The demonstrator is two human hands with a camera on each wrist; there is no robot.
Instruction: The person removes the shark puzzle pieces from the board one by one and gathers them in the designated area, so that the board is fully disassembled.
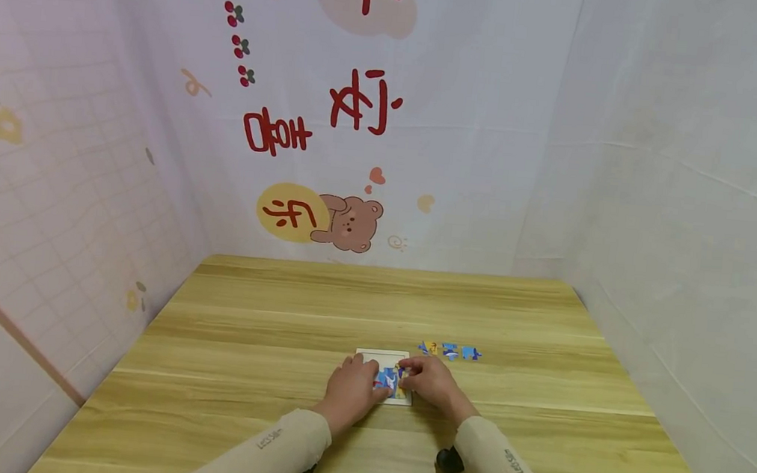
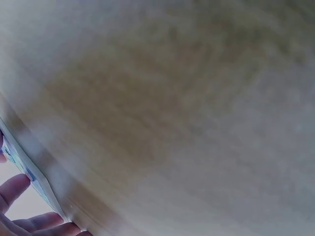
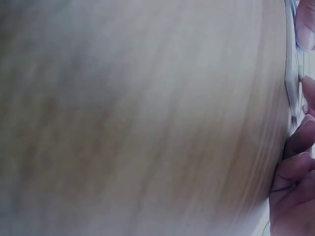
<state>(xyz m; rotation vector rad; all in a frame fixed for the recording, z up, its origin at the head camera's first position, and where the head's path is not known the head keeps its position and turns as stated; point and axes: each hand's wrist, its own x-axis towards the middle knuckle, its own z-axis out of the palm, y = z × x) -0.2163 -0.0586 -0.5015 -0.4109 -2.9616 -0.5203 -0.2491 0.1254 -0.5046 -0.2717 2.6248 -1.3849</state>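
A shallow jigsaw puzzle tray (image 1: 383,353) with a pale border lies flat on the table, partly filled with blue and yellow pieces (image 1: 384,380). Over its left side rests my left hand (image 1: 350,390), thumb on the picture. The left wrist view shows that thumb (image 2: 15,189) on the tray's top and other fingers (image 2: 47,223) at its edge. At the tray's right side my right hand (image 1: 432,381) pinches a small blue-and-yellow puzzle piece (image 1: 400,371) between thumb and index finger. In the right wrist view, curled fingers (image 3: 295,167) sit beside the tray edge (image 3: 290,73).
Loose puzzle pieces (image 1: 450,351) lie on the wooden table (image 1: 263,316) behind my right hand. White cloth walls (image 1: 479,163) enclose the table at the back and sides. A small black object (image 1: 450,461) shows under the right sleeve.
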